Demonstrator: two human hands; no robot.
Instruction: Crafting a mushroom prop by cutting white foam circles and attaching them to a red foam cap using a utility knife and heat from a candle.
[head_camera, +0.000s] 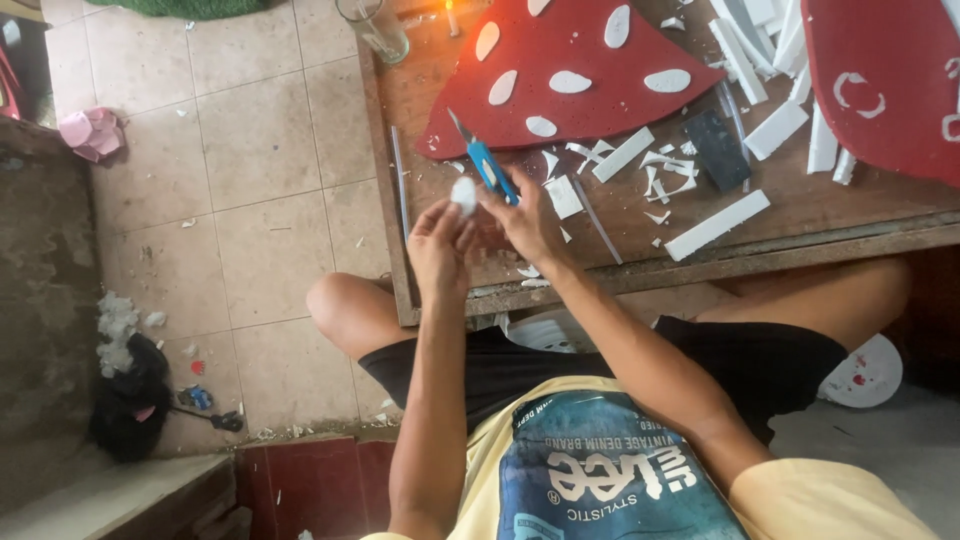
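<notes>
Wooden table (800, 215) edge | left hand (440, 245) pinches foam piece (464, 193) | right hand (525, 215) grips cutter (485, 160)

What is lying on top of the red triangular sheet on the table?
White oval foam pieces sit scattered on the red triangular sheet. The tip of the blue cutter in the right hand overlaps its lower edge. Anything beneath the sheet is covered.

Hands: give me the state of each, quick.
Left hand: closed on a small white foam piece.
Right hand: closed on a blue utility knife.
</notes>
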